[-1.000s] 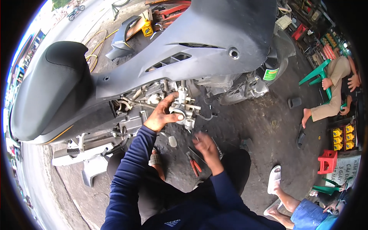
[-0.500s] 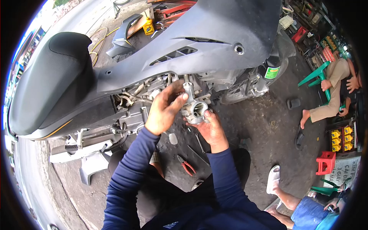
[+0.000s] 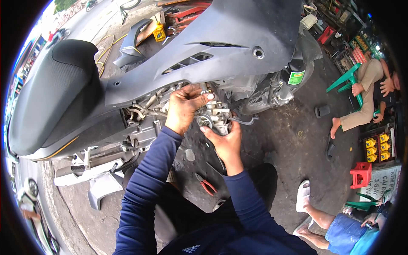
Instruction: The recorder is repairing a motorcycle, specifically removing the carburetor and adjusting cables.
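A silver metal carburetor (image 3: 219,114) is held in front of the opened side of a dark grey motorbike (image 3: 229,29). My right hand (image 3: 228,143) grips its body from below, with the thumb by the round bore and the fingers around the far side. My left hand (image 3: 182,111) pinches the narrow top of the carburetor between thumb and fingers, just under the bike's lower panel edge. Left of my left wrist, the bare engine (image 3: 144,135) shows beneath the seat (image 3: 68,76).
Red-handled pliers (image 3: 206,185) lie on the ground before my knees, with a thin rod-like tool nearby. Removed white panels (image 3: 102,189) rest at the left. A person in tan trousers (image 3: 367,102) sits at the right; another in blue shorts (image 3: 342,238) is lower right.
The carburetor has turned in my hands, so its bore now faces my right thumb and linkage parts show. My left fingers have closed on its top.
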Tool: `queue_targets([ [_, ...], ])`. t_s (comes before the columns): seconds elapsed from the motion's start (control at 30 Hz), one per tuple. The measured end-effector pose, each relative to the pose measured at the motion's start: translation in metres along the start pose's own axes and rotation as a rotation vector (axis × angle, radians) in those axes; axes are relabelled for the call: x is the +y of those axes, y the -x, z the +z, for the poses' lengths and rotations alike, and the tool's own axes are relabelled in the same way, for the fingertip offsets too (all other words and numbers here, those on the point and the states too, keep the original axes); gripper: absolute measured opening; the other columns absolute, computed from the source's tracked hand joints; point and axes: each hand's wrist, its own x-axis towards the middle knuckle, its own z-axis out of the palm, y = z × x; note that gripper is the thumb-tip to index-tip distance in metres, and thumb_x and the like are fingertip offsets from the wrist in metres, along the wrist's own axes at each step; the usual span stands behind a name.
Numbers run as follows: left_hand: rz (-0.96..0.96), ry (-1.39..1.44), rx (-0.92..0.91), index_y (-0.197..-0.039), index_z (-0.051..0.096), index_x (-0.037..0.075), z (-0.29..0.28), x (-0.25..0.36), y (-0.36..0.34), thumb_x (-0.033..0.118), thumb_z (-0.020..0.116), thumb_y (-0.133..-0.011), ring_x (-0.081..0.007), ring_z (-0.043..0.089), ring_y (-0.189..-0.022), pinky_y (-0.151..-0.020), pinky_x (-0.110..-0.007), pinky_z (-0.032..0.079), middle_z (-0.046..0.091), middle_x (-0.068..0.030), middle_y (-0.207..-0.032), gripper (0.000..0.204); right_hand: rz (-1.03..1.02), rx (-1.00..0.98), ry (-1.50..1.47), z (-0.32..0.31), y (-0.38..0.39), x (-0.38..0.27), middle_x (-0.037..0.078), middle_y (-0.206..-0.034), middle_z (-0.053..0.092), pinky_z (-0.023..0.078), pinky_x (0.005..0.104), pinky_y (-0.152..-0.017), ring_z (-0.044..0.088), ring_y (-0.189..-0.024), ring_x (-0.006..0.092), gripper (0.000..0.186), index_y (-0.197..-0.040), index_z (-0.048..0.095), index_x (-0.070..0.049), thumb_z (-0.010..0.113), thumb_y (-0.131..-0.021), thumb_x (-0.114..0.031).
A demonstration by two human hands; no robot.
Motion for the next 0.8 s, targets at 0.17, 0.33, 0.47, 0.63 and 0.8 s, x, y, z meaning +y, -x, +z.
queue_targets([
  [0.17,-0.111,0.435,-0.138,-0.104,0.063,-0.004,-0.002,0.005,-0.002,-0.001,0.071,-0.079,-0.016,0.066,-0.083,-0.08,-0.028,0.053,0.069,-0.0102,-0.095,0.026,-0.147,0.114,0.093,0.008,0.003,0.024,0.011,-0.1,0.064,0.05,0.0336,-0.08,0.064,-0.088,0.0199,0.056,-0.108,0.054,0.002,0.086,-0.063,-0.01],
  [0.33,-0.021,-0.016,0.012,-0.104,0.061,-0.005,-0.003,0.001,-0.003,0.004,0.069,-0.082,-0.0127,0.064,-0.08,-0.075,-0.023,0.052,0.068,-0.0091,-0.09,0.025,-0.382,0.187,0.393,0.019,0.013,0.044,0.015,-0.11,0.057,0.048,0.0342,-0.087,0.059,-0.098,0.021,0.071,-0.117,0.038,0.001,0.085,-0.065,-0.005],
  [0.47,-0.111,0.166,-0.08,-0.103,0.061,-0.004,-0.01,0.01,-0.004,0.004,0.07,-0.082,-0.0098,0.062,-0.077,-0.071,-0.022,0.051,0.067,-0.0063,-0.087,0.024,-0.324,0.134,0.372,0.018,0.013,0.043,0.015,-0.111,0.055,0.047,0.0339,-0.088,0.058,-0.101,0.0209,0.068,-0.116,0.037,-0.001,0.084,-0.066,-0.004],
  [0.63,0.053,-0.162,0.07,-0.1,0.062,-0.004,-0.005,0.001,-0.013,0.005,0.077,-0.075,-0.0093,0.059,-0.074,-0.067,-0.022,0.048,0.065,-0.0041,-0.08,0.031,-0.252,0.113,0.348,0.025,0.013,0.038,0.014,-0.111,0.054,0.046,0.0338,-0.088,0.057,-0.101,0.0199,0.065,-0.116,0.037,-0.001,0.082,-0.069,-0.002],
  [0.8,-0.092,0.179,-0.163,-0.097,0.065,-0.005,-0.006,0.01,-0.007,0.007,0.068,-0.084,-0.0098,0.062,-0.075,-0.068,-0.023,0.048,0.069,-0.0084,-0.087,0.019,-0.174,0.067,0.116,0.012,0.01,0.053,0.015,-0.112,0.055,0.047,0.0337,-0.087,0.059,-0.1,0.0217,0.061,-0.124,0.036,0.002,0.073,-0.075,0.0],
])
